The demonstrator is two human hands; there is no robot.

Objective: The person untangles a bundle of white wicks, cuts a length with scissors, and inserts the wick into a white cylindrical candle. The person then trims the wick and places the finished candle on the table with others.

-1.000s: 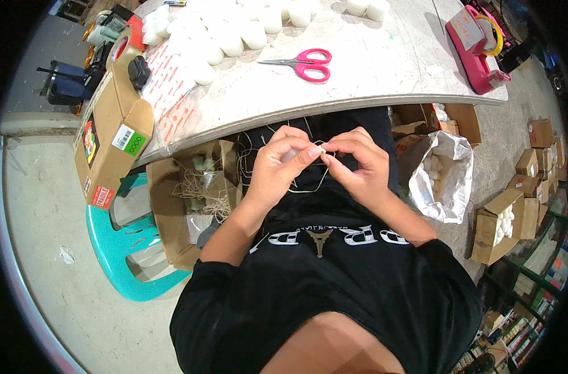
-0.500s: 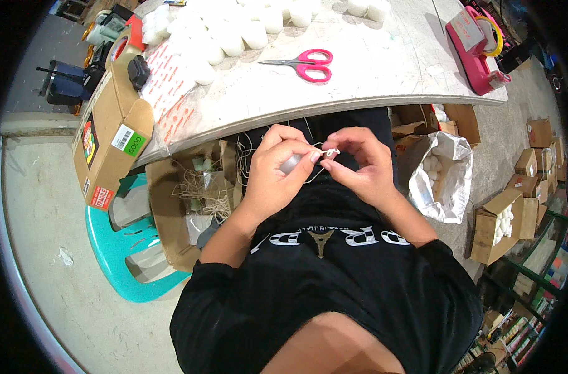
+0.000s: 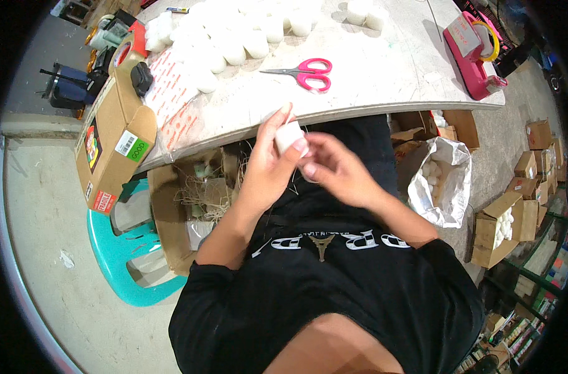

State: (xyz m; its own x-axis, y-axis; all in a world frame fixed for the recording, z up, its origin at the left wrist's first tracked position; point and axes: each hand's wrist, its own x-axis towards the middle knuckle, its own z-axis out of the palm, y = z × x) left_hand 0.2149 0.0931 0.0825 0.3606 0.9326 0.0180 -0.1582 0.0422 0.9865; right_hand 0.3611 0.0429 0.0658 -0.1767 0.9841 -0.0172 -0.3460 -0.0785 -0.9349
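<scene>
My left hand (image 3: 270, 163) is closed round a short white cylinder (image 3: 289, 135), with the thumb pressed on its side. It is held just in front of the table's near edge. My right hand (image 3: 339, 169) is right beside it, fingers curled in toward the cylinder's lower end and slightly blurred. What those fingers pinch is hidden. Thin pale string (image 3: 292, 182) trails below the hands over my dark clothing. Pink-handled scissors (image 3: 313, 75) lie on the table beyond my hands, and many similar white cylinders (image 3: 256, 45) stand in a group at the far left.
On the white table (image 3: 383, 75) stands a pink tape dispenser (image 3: 474, 59) at the right. A cardboard box (image 3: 112, 140) sits at the left edge. Below are a box of tangled string (image 3: 203, 193), a teal chair (image 3: 103, 249) and a silver bag (image 3: 452, 187) of white pieces.
My left hand has turned up, bringing the white cylinder into plain view. The looped string end between both hands is no longer visible. My right hand has shifted left and down, close to the cylinder.
</scene>
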